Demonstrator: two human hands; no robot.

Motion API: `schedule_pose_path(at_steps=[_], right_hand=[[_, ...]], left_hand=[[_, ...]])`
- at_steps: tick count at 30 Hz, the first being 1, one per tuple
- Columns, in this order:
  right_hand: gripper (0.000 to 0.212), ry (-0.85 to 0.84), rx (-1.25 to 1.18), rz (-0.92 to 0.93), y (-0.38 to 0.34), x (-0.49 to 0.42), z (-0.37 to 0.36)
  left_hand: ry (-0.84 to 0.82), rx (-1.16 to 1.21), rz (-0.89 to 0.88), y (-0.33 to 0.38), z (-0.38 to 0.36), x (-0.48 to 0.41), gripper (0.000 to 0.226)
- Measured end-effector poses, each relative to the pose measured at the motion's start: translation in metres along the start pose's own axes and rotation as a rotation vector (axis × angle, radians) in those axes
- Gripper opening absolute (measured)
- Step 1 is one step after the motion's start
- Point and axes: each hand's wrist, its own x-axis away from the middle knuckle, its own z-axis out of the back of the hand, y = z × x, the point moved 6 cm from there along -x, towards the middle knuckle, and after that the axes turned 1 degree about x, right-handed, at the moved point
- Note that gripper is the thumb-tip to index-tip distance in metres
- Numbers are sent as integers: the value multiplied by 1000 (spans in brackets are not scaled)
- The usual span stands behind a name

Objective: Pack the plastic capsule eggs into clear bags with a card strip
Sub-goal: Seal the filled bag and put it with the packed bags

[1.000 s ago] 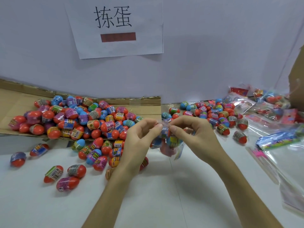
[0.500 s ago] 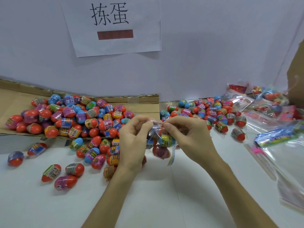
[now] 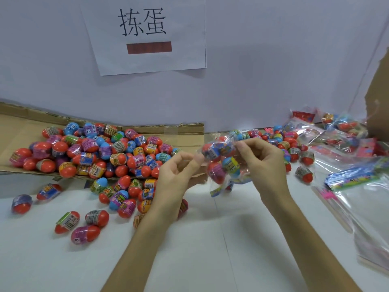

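The right hand's (image 3: 265,165) thumb and forefinger (image 3: 242,145) pinch the gathered top of a clear bag (image 3: 223,163), the other fingers loosely curled behind it. The bag hangs just above the white table (image 3: 210,249), holding several capsule eggs, and a printed card strip (image 3: 216,191) pokes out at its lower end; the print on both is too blurred to read. The left hand (image 3: 174,182) is beside the bag's left corner with fingers curled and thumb against forefinger, but the blur hides whether it grips the plastic. Behind and left of that hand, loose capsule eggs (image 3: 94,150), red halves with banded labels, are heaped on a flat cardboard sheet (image 3: 12,123) and spill onto the table. More eggs (image 3: 284,142) lie behind the right hand. Empty clear bags (image 3: 368,207) and a pile of colourful card strips (image 3: 353,175) lie at the right, with filled bags (image 3: 341,125) beyond them. On the wall, a paper sign (image 3: 145,34) reads "拣蛋" above a reddish-brown bar
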Motion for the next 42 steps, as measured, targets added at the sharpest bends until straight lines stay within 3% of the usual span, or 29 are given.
schedule_pose_path(at_steps=[6, 9, 12, 21, 25, 27, 29, 32, 42], right_hand=[[13, -58, -22, -51, 5, 2, -9], [13, -120, -63, -82, 6, 4, -16], [21, -158, -13, -48, 3, 8, -24], [20, -171, -20, -47, 5, 11, -30], [7, -209, -56, -69, 5, 5, -23], [22, -233, -86, -24, -1, 2, -19], [25, -308, -50, 27, -6, 4, -21], [5, -388, 112, 77, -5, 10, -31], [16, -264, 67, 132, -12, 11, -25]], left_hand=[[64, 23, -12, -1, 4, -2, 39], [99, -27, -55, -2, 9, 0, 17], [193, -118, -112, -3, 15, 1, 12], [277, 290, 62, -8, 13, 0, 7], [237, -68, -143, 9, 16, 4, 9], [135, -218, -234, 17, 7, 7, 8], [26, -276, -228, 16, -5, 10, 7], [-25, -372, -217, 12, -11, 12, 11], [-69, -371, -138, 10, -4, 4, 14]])
